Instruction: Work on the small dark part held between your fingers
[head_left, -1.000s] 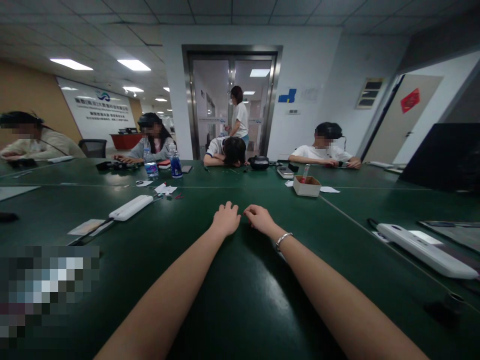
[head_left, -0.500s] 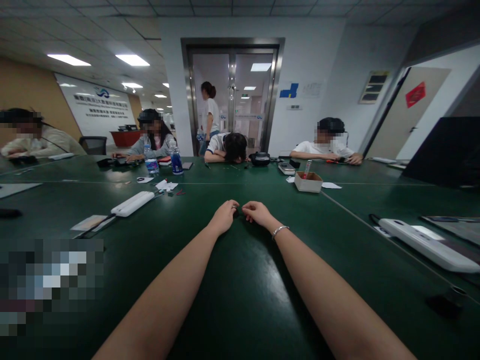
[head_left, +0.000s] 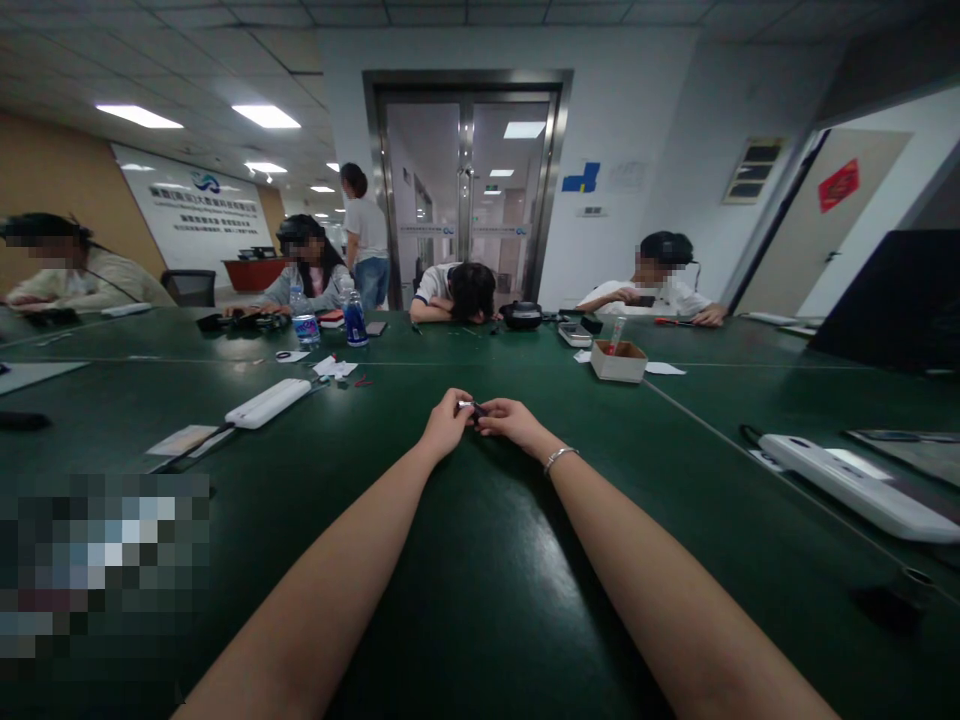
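Both hands have drawn together since the earlier frame and now pinch one small dark object (head_left: pixel 475 409) between them. It sits just above the green table (head_left: pixel 480 560), out at arm's length. The left hand (head_left: pixel 447 425) closes its fingertips on one end, the right hand (head_left: pixel 511 421) on the other (a bracelet (head_left: pixel 559 458) shows at that wrist). With so tiny a piece held only by fingertips, a slip seems likely, and against the dark tabletop it could be hard to find.

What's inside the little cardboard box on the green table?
From the cardboard box one upright tube with a red end sticks out. The box's near wall hides the rest of the inside, so any other contents cannot be seen.
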